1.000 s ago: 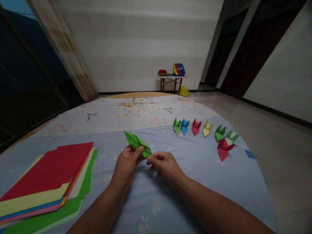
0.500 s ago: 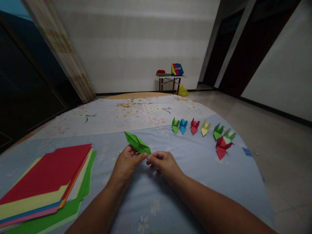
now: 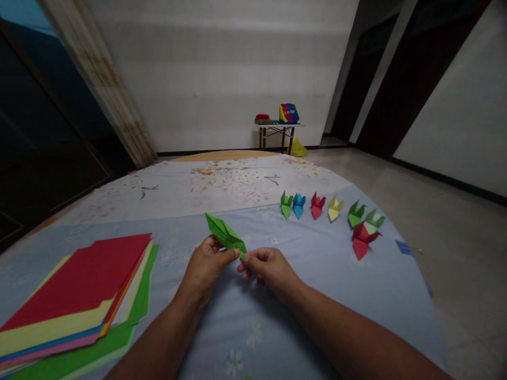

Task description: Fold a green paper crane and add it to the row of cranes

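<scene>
A green folded paper piece (image 3: 223, 232), long and pointed, is held just above the blue cloth (image 3: 325, 285). My left hand (image 3: 206, 266) is closed on its near end, thumb on top. My right hand (image 3: 268, 266) pinches the same near tip from the right. Its far point sticks up and to the left, free of both hands.
A stack of coloured paper sheets (image 3: 75, 295), red on top, lies at the left. Several finished folded paper figures (image 3: 332, 211) stand in a row at the right, a red one (image 3: 362, 240) nearest. A small blue scrap (image 3: 404, 247) lies by the cloth's right edge. A small table (image 3: 277, 132) stands by the far wall.
Both hands have kept their pinch on the green piece; it has shifted only slightly, and the view has moved a little.
</scene>
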Tool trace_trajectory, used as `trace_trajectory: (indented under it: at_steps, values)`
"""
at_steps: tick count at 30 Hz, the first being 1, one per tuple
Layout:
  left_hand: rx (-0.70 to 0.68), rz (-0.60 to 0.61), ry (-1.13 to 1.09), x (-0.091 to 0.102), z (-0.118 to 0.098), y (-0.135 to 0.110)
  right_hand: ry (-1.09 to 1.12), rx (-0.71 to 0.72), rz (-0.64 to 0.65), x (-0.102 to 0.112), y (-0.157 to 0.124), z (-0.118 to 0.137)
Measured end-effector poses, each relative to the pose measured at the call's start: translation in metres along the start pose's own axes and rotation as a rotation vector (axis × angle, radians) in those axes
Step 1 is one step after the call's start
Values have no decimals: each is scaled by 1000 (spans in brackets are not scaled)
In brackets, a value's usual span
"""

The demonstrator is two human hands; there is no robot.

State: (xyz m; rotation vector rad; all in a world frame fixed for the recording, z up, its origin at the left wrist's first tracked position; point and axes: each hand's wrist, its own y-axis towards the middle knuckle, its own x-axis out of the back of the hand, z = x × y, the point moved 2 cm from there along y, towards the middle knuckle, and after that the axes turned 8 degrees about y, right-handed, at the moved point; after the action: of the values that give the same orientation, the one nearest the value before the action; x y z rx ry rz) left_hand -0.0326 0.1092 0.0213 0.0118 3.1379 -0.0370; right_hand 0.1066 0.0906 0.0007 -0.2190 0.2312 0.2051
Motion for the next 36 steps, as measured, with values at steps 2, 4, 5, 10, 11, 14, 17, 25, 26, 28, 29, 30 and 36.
trace_trajectory:
  at_steps: [2,4,5,10,11,14,17,25,26,28,29,30,36]
  values:
    - [5,-6,-5,2,-1,1,-13,-27,-5,1,-2,1]
    - [12,-25,-17,5,-2,3,-25,-61,-20,2,-4,2]
    - [14,-35,-25,7,-3,4,-29,-76,-27,2,-5,2]
    - [27,-31,-47,13,-3,7,-12,-25,-146,8,-4,4]
    - [36,-20,-53,12,-3,6,0,17,-186,10,-3,4]
    - [63,8,-64,7,-2,4,31,124,-231,12,3,3]
    - [68,38,-59,3,-2,1,55,137,-167,10,6,1]
    - [72,87,-15,-5,-4,-4,123,108,-50,6,8,-5]
    - [71,100,-13,-5,-4,-4,123,112,-49,7,9,-5]
    - [61,126,-16,-5,-6,-3,119,116,-56,9,10,-6]
    - [51,140,-23,-5,-6,-3,119,116,-60,9,10,-6]
    - [44,150,-37,-5,-7,-3,118,116,-63,10,10,-6]
    - [98,69,-165,-2,-5,-2,75,130,-19,6,9,-8]
